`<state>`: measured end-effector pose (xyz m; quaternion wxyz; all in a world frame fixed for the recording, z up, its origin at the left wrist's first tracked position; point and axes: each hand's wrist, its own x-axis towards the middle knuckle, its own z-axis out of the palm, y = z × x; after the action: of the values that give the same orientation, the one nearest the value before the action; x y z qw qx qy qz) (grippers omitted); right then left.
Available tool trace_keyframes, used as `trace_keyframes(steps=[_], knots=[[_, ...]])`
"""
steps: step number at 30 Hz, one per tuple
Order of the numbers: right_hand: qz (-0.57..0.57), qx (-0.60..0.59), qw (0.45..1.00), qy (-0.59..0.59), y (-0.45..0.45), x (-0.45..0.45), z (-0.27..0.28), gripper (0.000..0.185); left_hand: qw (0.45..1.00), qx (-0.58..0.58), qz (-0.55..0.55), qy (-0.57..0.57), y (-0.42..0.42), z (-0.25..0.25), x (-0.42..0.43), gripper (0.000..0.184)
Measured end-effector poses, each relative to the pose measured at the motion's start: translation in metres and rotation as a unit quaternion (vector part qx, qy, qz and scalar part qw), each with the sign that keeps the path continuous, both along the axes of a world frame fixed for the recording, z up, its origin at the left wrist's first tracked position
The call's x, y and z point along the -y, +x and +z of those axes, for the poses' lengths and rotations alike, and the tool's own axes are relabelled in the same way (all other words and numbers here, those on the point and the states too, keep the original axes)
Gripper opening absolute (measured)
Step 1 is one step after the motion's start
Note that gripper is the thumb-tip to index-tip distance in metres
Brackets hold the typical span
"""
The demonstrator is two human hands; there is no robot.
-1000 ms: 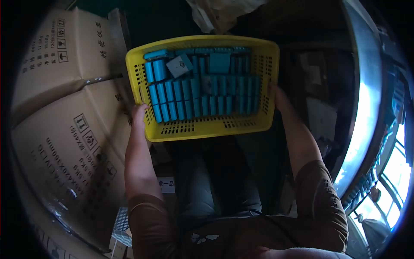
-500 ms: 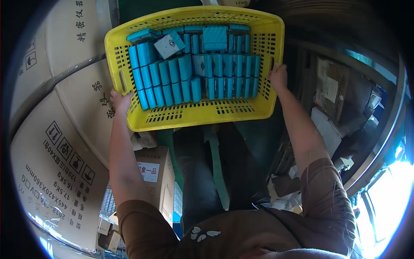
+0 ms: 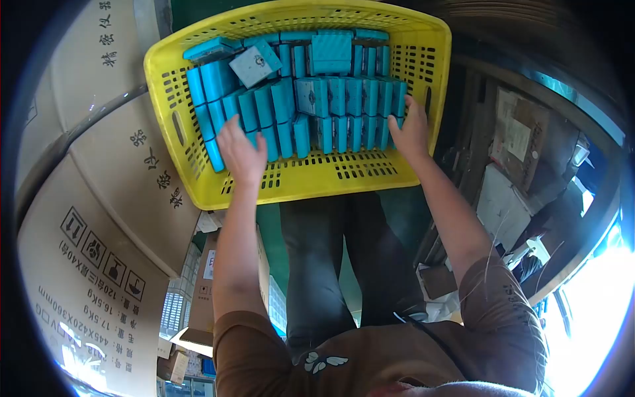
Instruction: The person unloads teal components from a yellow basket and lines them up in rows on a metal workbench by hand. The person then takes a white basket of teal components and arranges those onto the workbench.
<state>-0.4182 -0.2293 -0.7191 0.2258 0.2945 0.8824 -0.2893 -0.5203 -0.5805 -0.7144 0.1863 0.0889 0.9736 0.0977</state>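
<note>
A yellow plastic basket (image 3: 311, 184) with slotted walls holds rows of small blue box-like blocks (image 3: 283, 102). One block with a pale face and a small dark mark (image 3: 254, 65) lies tilted on top, and a wavy-patterned blue block (image 3: 331, 54) lies flat near the back. Over the left front rows is my left hand (image 3: 243, 152), fingers spread and partly covering the blocks. My right hand (image 3: 412, 132) is inside the right wall, thumb and fingers apart, beside the end blocks of the right rows. Whether the fingertips touch any block is hard to tell.
Large cardboard cartons (image 3: 99, 245) with printed text stack up at my left. A smaller carton (image 3: 202, 291) stands near my left forearm. On the right are a brown box with a paper label (image 3: 519, 140) and dark shelving. The floor (image 3: 397, 218) is green.
Both hands have let go of the basket's side rims and moved inward over the blocks. The basket appears slightly larger and a little higher in view.
</note>
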Motion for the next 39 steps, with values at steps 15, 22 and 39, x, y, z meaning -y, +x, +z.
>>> trace_keyframes(steps=[15, 22, 39], knots=[[-0.122, 0.241, 0.963, -0.021, -0.028, 0.023, -0.109, 0.100, 0.953, 0.135, 0.270, -0.009, -0.022, -0.075, -0.048, 0.091], [-0.144, 0.173, 0.974, -0.009, -0.022, 0.015, -0.134, 0.110, 0.964, 0.133, 0.232, 0.001, -0.030, -0.101, -0.036, 0.099], [-0.165, 0.180, 0.969, -0.031, -0.020, 0.007, -0.127, 0.101, 0.959, 0.163, 0.229, 0.034, -0.025, -0.105, -0.038, 0.103]])
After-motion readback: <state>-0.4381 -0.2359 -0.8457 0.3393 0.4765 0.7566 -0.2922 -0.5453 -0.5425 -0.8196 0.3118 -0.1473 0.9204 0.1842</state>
